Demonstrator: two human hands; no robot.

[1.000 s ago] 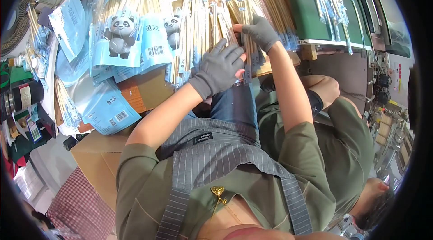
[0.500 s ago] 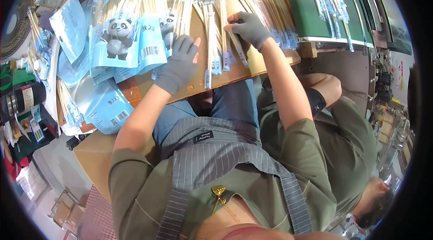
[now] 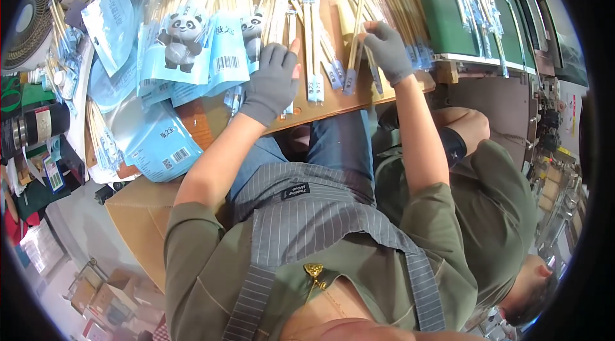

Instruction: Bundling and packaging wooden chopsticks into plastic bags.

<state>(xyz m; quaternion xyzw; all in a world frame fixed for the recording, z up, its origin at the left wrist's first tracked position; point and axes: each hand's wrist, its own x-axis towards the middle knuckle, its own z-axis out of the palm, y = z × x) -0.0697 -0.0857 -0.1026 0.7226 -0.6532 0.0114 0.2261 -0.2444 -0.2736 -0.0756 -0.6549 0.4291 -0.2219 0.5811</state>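
Observation:
Wooden chopsticks in clear wrappers with blue ends (image 3: 312, 53) lie loosely across the brown work surface (image 3: 301, 117). My left hand (image 3: 272, 81), in a grey glove with bare fingertips, rests with its fingers stretched out over the sticks beside the panda bags. My right hand (image 3: 387, 53), gloved the same way, is closed at the fingertips by the top part of a wrapped chopstick pair (image 3: 354, 49). That pair slants, its blue end toward me. A thicker row of wrapped chopsticks (image 3: 403, 21) lies just beyond my right hand.
Blue panda-printed bags (image 3: 182, 53) filled with chopsticks crowd the left side, with flat blue bags (image 3: 163, 149) below them. To the right, more wrapped sticks lie on a green surface (image 3: 458, 33). A co-worker (image 3: 493, 194) sits close at my right. A cardboard box (image 3: 138, 226) stands lower left.
My right hand has moved slightly right, and a chopstick pair now slants at its fingertips. My left hand has shifted right over the nearby sticks. The whole view has shifted a little.

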